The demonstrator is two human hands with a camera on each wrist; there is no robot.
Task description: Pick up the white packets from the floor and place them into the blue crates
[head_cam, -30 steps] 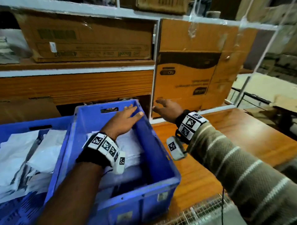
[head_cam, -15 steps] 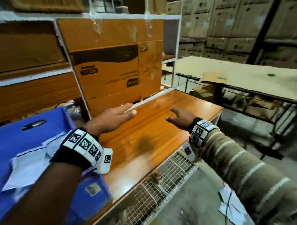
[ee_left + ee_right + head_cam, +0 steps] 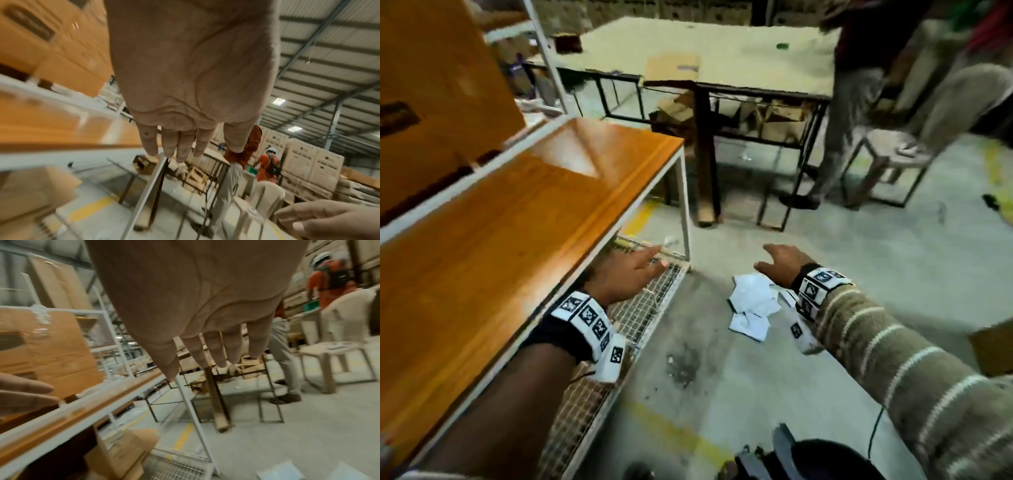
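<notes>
A small heap of white packets (image 3: 751,305) lies on the grey concrete floor, its corner also showing in the right wrist view (image 3: 281,471). My right hand (image 3: 779,262) hovers just above and beyond the heap, fingers spread and empty (image 3: 213,350). My left hand (image 3: 635,269) reaches out flat over the wire-mesh lower shelf at the rack's corner, palm down, holding nothing (image 3: 180,146). No blue crate is in view.
The wooden shelf top (image 3: 517,219) with its white frame leg (image 3: 685,205) stands on my left, cardboard boxes (image 3: 438,85) behind it. A metal-framed table (image 3: 722,65), a plastic stool (image 3: 890,161) and a standing person (image 3: 866,102) are ahead. Open floor lies to the right.
My view has swung right and down, away from the blue crates to the floor. Both empty hands moved off the shelf top and lowered, the right one arriving over the packets.
</notes>
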